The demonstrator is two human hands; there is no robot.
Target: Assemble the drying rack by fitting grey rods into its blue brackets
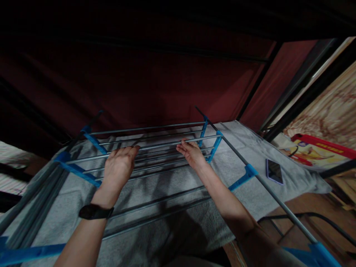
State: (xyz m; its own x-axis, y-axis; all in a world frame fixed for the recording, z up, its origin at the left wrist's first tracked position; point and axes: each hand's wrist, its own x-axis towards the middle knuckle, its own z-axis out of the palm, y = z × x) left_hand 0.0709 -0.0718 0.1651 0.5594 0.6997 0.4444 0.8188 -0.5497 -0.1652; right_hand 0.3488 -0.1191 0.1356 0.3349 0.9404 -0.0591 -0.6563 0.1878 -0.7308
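Observation:
A rack of grey metal rods and blue plastic brackets (215,148) lies on a grey cloth. My left hand (119,163), with a black band on its wrist, is closed over a metal rod (158,145) running across the rack, knuckles up. Farther right on the same rod, my right hand (191,152) grips it with thumb and fingers, near the right bracket. Both ends of this rod meet blue brackets, the left one (63,157) beside my left hand. A long side pole (278,200) carries the brackets on the right.
Several grey rods (36,200) lie bunched at the left. A phone (274,171) rests on the grey cloth (239,148) to the right. Beyond it is a red-edged printed box (319,152). Dark red panels (167,85) and black frame bars (261,87) close off the back.

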